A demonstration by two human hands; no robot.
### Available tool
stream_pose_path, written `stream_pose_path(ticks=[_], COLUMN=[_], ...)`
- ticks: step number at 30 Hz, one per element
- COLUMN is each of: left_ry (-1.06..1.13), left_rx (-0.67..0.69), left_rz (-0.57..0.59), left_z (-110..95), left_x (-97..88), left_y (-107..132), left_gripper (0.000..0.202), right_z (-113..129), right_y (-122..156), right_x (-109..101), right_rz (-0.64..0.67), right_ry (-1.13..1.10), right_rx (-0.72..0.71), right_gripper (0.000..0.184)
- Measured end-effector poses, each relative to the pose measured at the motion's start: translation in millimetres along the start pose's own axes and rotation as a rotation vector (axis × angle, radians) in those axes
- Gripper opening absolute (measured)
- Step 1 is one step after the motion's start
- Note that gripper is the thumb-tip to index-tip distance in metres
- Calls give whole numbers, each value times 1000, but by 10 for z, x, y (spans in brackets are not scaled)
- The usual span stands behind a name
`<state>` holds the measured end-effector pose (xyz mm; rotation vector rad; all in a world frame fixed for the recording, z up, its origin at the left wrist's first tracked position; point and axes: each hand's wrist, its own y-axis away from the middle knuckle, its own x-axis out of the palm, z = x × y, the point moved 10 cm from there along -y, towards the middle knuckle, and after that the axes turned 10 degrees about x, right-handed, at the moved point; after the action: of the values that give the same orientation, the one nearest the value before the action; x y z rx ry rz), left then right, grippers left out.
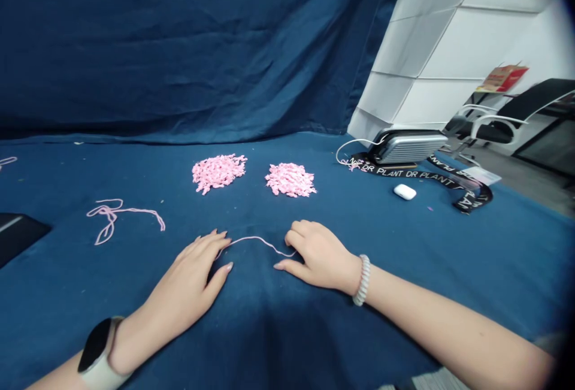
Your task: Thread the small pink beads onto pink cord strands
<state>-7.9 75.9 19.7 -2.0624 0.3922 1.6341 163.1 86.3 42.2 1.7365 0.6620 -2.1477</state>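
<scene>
A thin strand of pink yarn (254,238) runs in a shallow arch across the blue cloth between my two hands. My left hand (191,275) lies flat, fingers stretched out and thumb apart, with the yarn's left end passing beneath its fingertips. On the other side, my right hand (318,253) has its fingers curled round the yarn's right end, while its thumb points left; the tip of the strand is hidden in that hand. Beyond the hands sit two heaps of small knotted pink yarn pieces, a left heap (218,172) and a right heap (290,180).
Loose pink yarn (110,216) lies tangled at the left, near a dark flat object (20,235). At the right are a white earbud case (405,192), a black lettered ribbon (395,172) and a ridged silver-grey device (409,147) with a white cable. A blue curtain (179,48) hangs behind.
</scene>
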Motion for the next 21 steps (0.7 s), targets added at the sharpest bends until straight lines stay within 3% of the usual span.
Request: stream_pose_path(ticks=[5, 10, 14, 21], left_ry=[42, 56, 78, 125], left_rx=[-125, -154, -109, 11], left_rz=[-65, -106, -55, -5], left_z=[79, 151, 187, 254], left_x=[-155, -286, -244, -259], left_y=[29, 32, -21, -196], left_gripper=[53, 52, 41, 31], right_z=[100, 136, 89, -166], right_y=[7, 57, 63, -11], right_x=[55, -66, -141, 8], right_rz=[16, 3, 28, 134], right_ry=[45, 35, -33, -464], right_rx=[-17, 1, -47, -27], right_gripper=[37, 33, 31, 21])
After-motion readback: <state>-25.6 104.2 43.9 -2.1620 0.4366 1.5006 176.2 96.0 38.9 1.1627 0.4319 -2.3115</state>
